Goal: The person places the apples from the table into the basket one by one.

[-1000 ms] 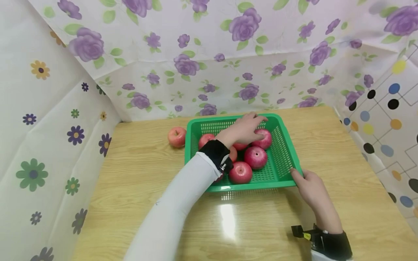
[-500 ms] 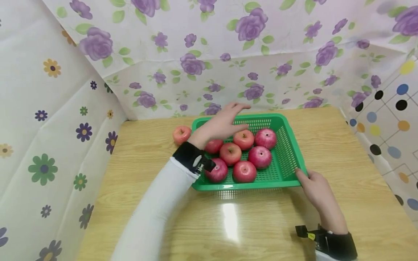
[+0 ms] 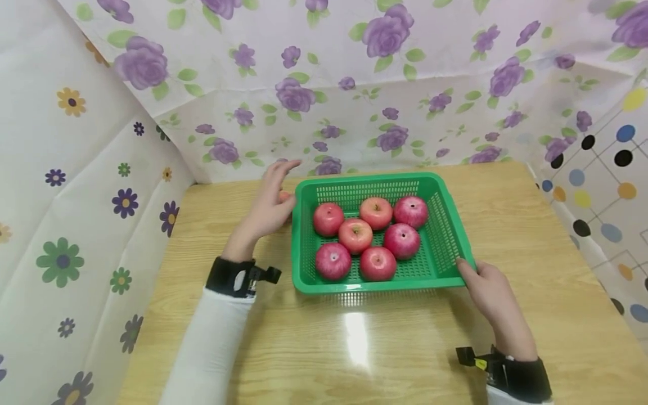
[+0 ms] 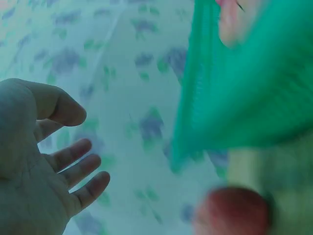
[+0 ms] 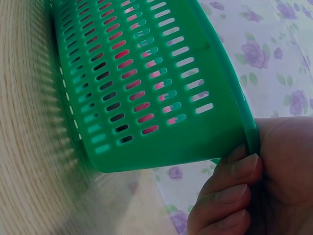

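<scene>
A green slotted plastic basket (image 3: 449,226) holds several red and pink apples (image 3: 355,236) and darker, purplish round fruits (image 3: 402,241). Its near right corner is gripped by my right hand (image 3: 487,292), thumb over the rim and fingers curled beneath, as the right wrist view shows. Left of the basket, my left hand (image 3: 263,211) hovers with spread, relaxed fingers and holds nothing. Behind it a single apple (image 3: 285,196) on the table is mostly hidden in the head view. In the left wrist view that apple (image 4: 234,211) appears blurred, apart from the fingers.
The wooden table (image 3: 405,349) ends at a wall covered with a purple flowered sheet (image 3: 349,112). More patterned sheets stand at the left and right sides. The basket occupies the back middle of the tabletop.
My left hand has moved left from over the fruit inside the basket to beside the lone apple. The right hand keeps its grip on the rim, and the basket stays in place.
</scene>
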Action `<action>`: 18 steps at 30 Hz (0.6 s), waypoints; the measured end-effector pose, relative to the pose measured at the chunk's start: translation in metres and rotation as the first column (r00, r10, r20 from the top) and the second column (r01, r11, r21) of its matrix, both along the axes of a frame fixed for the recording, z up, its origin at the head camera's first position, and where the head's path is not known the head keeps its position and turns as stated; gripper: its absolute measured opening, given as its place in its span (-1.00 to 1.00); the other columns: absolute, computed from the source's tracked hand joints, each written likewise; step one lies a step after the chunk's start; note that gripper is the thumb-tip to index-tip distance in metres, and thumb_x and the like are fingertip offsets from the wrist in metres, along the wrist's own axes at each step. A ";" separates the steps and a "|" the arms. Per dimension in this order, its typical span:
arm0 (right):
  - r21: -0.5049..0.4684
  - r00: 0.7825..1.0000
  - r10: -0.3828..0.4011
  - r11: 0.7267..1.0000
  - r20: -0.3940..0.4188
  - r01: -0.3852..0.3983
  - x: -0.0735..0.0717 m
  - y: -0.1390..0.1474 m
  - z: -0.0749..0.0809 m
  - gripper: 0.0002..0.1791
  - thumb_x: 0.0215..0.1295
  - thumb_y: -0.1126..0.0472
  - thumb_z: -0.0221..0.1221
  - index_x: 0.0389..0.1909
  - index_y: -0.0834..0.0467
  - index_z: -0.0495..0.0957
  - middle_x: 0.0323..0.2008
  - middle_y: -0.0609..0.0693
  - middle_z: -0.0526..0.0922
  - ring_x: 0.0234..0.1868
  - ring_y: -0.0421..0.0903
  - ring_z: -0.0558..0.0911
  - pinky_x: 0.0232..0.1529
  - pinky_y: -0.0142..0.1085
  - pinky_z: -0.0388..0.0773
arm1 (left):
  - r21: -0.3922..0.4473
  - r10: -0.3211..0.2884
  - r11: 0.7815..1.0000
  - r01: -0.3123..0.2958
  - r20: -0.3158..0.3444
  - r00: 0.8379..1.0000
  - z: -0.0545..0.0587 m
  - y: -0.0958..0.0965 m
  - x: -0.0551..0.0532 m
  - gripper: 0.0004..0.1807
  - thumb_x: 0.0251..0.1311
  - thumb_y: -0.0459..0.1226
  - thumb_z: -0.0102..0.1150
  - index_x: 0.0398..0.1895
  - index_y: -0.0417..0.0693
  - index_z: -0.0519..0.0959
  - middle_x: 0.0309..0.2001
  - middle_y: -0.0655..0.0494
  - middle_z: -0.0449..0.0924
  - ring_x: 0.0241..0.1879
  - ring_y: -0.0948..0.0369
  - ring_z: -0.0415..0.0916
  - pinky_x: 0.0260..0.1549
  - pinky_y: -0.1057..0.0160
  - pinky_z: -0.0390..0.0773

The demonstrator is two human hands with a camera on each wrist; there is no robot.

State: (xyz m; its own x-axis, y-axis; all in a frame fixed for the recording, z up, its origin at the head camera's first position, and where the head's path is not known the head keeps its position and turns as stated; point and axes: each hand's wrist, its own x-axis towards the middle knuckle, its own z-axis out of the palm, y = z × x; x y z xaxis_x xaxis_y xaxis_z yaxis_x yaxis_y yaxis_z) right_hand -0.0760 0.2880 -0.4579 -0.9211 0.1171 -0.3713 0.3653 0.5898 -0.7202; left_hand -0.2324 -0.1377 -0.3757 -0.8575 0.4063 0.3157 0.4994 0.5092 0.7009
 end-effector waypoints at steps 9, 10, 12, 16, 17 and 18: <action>0.005 1.000 -0.009 1.000 -0.012 0.009 0.000 -0.001 0.001 -0.11 0.48 -0.38 -0.30 0.28 0.35 0.40 0.27 0.39 0.40 0.32 0.35 0.25 0.20 0.38 0.22 | -0.086 0.161 0.984 -0.159 0.020 0.987 -0.060 -0.053 0.008 -0.10 0.08 -0.32 0.32 0.50 -0.08 0.11 0.44 -0.23 -0.02 0.42 -0.06 -0.08 0.30 -0.33 0.11; 0.004 1.000 -0.007 1.000 -0.014 0.007 0.000 -0.001 0.001 -0.11 0.48 -0.38 -0.30 0.28 0.35 0.41 0.27 0.39 0.41 0.32 0.35 0.24 0.21 0.38 0.22 | -0.103 0.174 0.980 -0.171 0.021 0.985 -0.064 -0.055 0.008 -0.07 0.07 -0.29 0.35 0.51 -0.08 0.10 0.45 -0.24 -0.04 0.42 -0.07 -0.09 0.30 -0.33 0.10; 0.003 1.000 -0.007 1.000 -0.016 0.007 -0.001 -0.002 0.000 -0.12 0.48 -0.38 -0.30 0.27 0.35 0.41 0.26 0.39 0.41 0.33 0.34 0.24 0.21 0.38 0.22 | -0.140 0.196 0.972 -0.190 0.030 0.980 -0.071 -0.059 0.006 -0.03 0.06 -0.23 0.41 0.52 -0.07 0.08 0.45 -0.23 -0.06 0.42 -0.08 -0.11 0.31 -0.32 0.11; 0.003 1.000 -0.010 1.000 -0.009 0.010 -0.001 -0.002 0.000 -0.11 0.48 -0.38 -0.30 0.28 0.34 0.40 0.28 0.39 0.40 0.33 0.34 0.24 0.20 0.38 0.23 | -0.187 0.228 0.959 -0.214 0.054 0.972 -0.081 -0.061 -0.005 0.12 -0.01 -0.12 0.49 0.56 -0.02 -0.01 0.49 -0.18 -0.10 0.44 -0.06 -0.13 0.33 -0.29 0.10; 0.004 1.000 -0.013 1.000 -0.007 0.013 -0.001 -0.002 0.000 -0.11 0.48 -0.39 -0.31 0.28 0.34 0.40 0.28 0.39 0.39 0.33 0.34 0.24 0.20 0.38 0.23 | -0.189 0.235 0.957 -0.220 0.061 0.970 -0.083 -0.060 -0.008 0.16 -0.03 -0.11 0.51 0.57 0.00 -0.04 0.49 -0.17 -0.10 0.44 -0.05 -0.13 0.34 -0.27 0.09; 0.007 1.000 -0.013 1.000 -0.005 0.013 -0.001 -0.001 0.000 -0.11 0.48 -0.39 -0.31 0.29 0.34 0.40 0.29 0.40 0.38 0.33 0.35 0.23 0.20 0.38 0.23 | -0.190 0.239 0.956 -0.223 0.068 0.969 -0.086 -0.059 -0.011 0.20 -0.05 -0.10 0.53 0.57 0.02 -0.07 0.50 -0.17 -0.12 0.44 -0.05 -0.14 0.34 -0.28 0.09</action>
